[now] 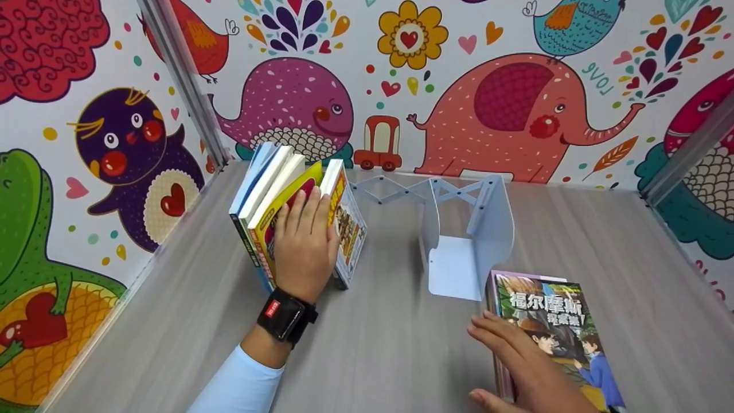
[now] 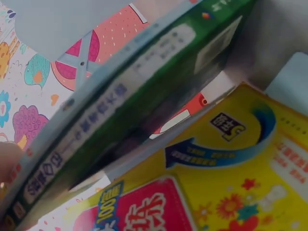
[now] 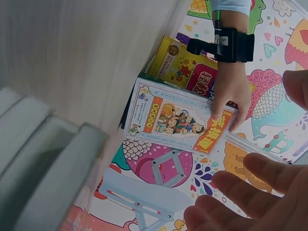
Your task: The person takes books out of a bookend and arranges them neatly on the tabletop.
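Note:
My left hand (image 1: 307, 244) holds a thin white book with an orange title (image 1: 346, 221) by its top edge. In the right wrist view the thumb lies over that book's cover (image 3: 178, 120). Left of it, a yellow book (image 1: 275, 215) leans with several other books in an upright row; the left wrist view shows a gap between the green spine (image 2: 130, 101) of the held book and the yellow cover (image 2: 231, 144). My right hand (image 1: 524, 367) has its fingers spread, beside and partly over a comic-style book (image 1: 556, 332) on top of a stack.
A pale metal expanding bookend (image 1: 499, 229) stands at the middle right, its crossed lattice (image 1: 395, 189) stretching left behind the books. Cartoon-printed panels (image 1: 321, 109) enclose the wood-grain table (image 1: 390, 344) at the back and sides.

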Motion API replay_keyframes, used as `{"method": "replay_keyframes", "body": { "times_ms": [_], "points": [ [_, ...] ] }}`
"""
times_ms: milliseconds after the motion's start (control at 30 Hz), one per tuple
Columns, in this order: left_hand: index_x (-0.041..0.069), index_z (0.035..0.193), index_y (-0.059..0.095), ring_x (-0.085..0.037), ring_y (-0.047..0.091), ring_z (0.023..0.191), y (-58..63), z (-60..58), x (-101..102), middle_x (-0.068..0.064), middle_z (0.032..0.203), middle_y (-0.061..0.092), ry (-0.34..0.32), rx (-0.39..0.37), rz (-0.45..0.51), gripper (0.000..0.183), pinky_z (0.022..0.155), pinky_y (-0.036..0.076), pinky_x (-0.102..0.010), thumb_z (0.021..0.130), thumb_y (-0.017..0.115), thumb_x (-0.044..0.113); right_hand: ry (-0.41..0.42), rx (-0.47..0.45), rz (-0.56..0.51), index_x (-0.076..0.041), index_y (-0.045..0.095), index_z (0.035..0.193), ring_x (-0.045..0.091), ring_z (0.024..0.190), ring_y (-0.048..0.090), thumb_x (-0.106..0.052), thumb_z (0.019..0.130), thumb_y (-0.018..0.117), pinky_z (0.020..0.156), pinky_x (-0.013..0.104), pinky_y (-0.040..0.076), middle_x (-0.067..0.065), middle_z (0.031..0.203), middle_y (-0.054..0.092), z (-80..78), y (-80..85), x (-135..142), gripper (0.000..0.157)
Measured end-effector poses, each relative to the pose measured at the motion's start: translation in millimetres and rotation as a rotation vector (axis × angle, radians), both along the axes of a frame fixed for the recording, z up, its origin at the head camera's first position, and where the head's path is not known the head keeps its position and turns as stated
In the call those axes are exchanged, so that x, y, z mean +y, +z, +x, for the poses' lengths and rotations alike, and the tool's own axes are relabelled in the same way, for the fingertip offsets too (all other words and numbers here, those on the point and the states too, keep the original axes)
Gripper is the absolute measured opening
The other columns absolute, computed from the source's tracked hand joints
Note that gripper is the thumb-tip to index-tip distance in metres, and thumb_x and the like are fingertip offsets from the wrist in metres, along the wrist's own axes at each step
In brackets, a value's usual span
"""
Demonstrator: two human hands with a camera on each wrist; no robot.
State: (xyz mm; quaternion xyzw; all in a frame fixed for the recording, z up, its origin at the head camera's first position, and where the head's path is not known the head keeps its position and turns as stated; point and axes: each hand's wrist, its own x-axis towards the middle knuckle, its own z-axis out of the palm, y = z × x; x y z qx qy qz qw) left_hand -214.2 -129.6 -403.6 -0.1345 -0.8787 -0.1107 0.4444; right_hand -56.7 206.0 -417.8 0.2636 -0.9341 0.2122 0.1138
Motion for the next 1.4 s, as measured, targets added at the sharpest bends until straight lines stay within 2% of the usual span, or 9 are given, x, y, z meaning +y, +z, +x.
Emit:
{"method": "replay_keyframes", "body": {
  "times_ms": [300,367,500,600,733,967,1033,1267,1400],
  "points": [
    [0.005,0.137,0.060,-0.033,0.051,0.136,-1.9,13.8,7.3,-0.012,0.143,0.058,-0.023,0.067,-0.039,0.054,0.112,0.042,-0.053,0.088,0.077,0.017,-0.046,-0.064,-0.019,-0.036,0.048,0.147,0.010,0.140,0.043,-0.048,0.080,0.081,0.097,0.057,0.051,-0.010,0.150,0.049,1.9,4.4,1.4,0.076],
    [0.005,0.138,0.059,-0.033,0.052,0.135,-3.5,19.1,9.8,-0.011,0.143,0.059,-0.044,0.080,-0.043,0.054,0.110,0.044,-0.053,0.088,0.077,0.018,-0.050,-0.069,-0.037,-0.035,0.049,0.146,0.009,0.139,0.044,-0.045,0.079,0.083,0.109,0.043,0.046,-0.008,0.150,0.050,2.0,4.1,2.8,0.076],
    [0.005,0.140,0.057,-0.031,0.059,0.127,-8.3,30.0,15.5,-0.012,0.142,0.059,-0.090,0.095,-0.056,0.054,0.105,0.050,-0.048,0.091,0.075,0.020,-0.059,-0.042,-0.035,-0.033,0.051,0.146,0.009,0.137,0.046,-0.043,0.077,0.085,0.110,0.041,0.045,-0.006,0.148,0.052,1.9,2.6,4.2,0.077],
    [0.004,0.142,0.054,-0.024,0.071,0.101,-14.6,38.5,19.3,-0.012,0.139,0.061,-0.123,0.103,-0.049,0.052,0.087,0.059,-0.036,0.094,0.070,0.015,-0.063,-0.049,-0.033,-0.034,0.051,0.145,0.013,0.136,0.049,-0.044,0.078,0.084,0.100,0.058,0.047,-0.006,0.148,0.052,1.9,2.1,4.9,0.076],
    [0.002,0.144,0.050,-0.021,0.072,0.075,-25.3,50.3,20.9,-0.014,0.127,0.069,-0.232,0.095,0.018,0.056,0.059,0.059,-0.028,0.091,0.069,0.002,-0.056,-0.077,-0.045,-0.036,0.050,0.145,0.016,0.135,0.050,-0.045,0.079,0.083,0.102,0.059,0.043,-0.008,0.148,0.051,1.4,2.5,6.6,0.074],
    [0.005,0.142,0.054,-0.025,0.075,0.083,-29.7,62.6,18.2,-0.014,0.115,0.074,-0.466,0.048,0.151,0.066,0.063,0.061,-0.033,0.080,0.068,-0.010,-0.022,-0.057,-0.078,-0.034,0.048,0.147,-0.005,0.142,0.032,-0.037,0.079,0.085,0.113,0.005,0.006,-0.011,0.149,0.049,-2.2,1.5,11.6,0.079],
    [0.005,0.139,0.057,-0.026,0.075,0.087,-28.3,69.9,16.7,-0.013,0.114,0.074,-0.507,0.067,0.180,0.063,0.067,0.062,-0.034,0.079,0.064,-0.011,-0.008,-0.044,-0.083,-0.033,0.048,0.147,-0.010,0.143,0.026,-0.035,0.079,0.085,0.113,0.003,0.005,-0.009,0.149,0.050,-2.8,-0.6,11.3,0.078],
    [0.001,0.121,0.067,-0.018,0.073,0.082,-2.4,107.6,31.4,-0.010,0.101,0.075,-0.731,0.143,0.233,0.039,0.073,0.061,-0.025,0.084,0.059,-0.008,-0.027,-0.036,-0.083,-0.034,0.047,0.148,-0.002,0.141,0.037,-0.033,0.079,0.085,0.109,0.000,0.012,-0.010,0.148,0.050,-0.8,-0.6,11.8,0.079],
    [-0.002,0.117,0.068,-0.014,0.073,0.085,14.3,123.5,39.7,-0.010,0.100,0.075,-0.890,0.179,0.227,0.026,0.076,0.060,-0.023,0.095,0.056,-0.002,-0.096,-0.080,-0.075,-0.034,0.043,0.149,0.016,0.127,0.056,-0.037,0.080,0.084,0.103,0.029,0.048,-0.005,0.145,0.052,2.0,5.4,10.0,0.080]
  ]
}}
